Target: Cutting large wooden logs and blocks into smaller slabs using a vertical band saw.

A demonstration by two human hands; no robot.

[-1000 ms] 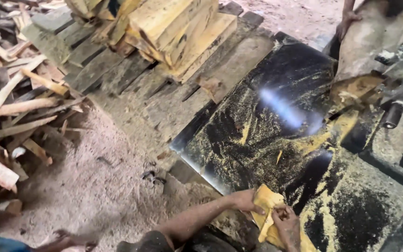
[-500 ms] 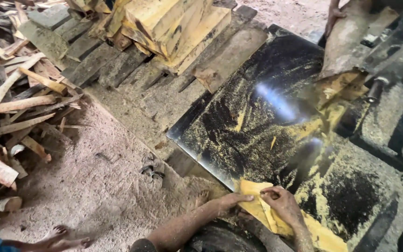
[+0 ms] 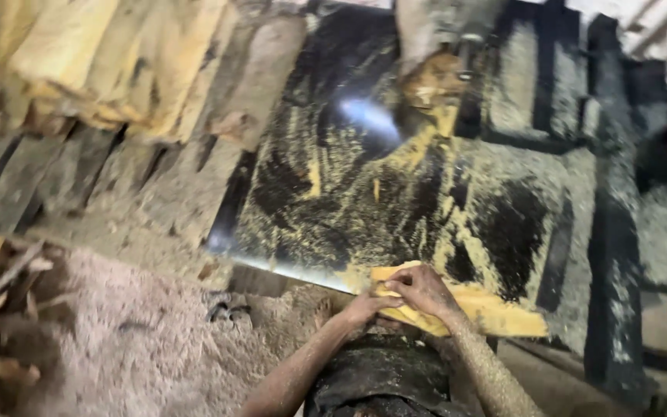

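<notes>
Both hands, left hand (image 3: 362,307) and right hand (image 3: 424,289), are gripping a yellow board (image 3: 468,307) lying at the near edge of a sawdust-covered black table (image 3: 364,193); planks (image 3: 79,62) are lying far left.

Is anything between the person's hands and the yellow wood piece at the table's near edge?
No. Both the left hand and the right hand already rest directly on the yellow wood piece lying on the sawdust-covered black table; nothing visible separates them.
</notes>
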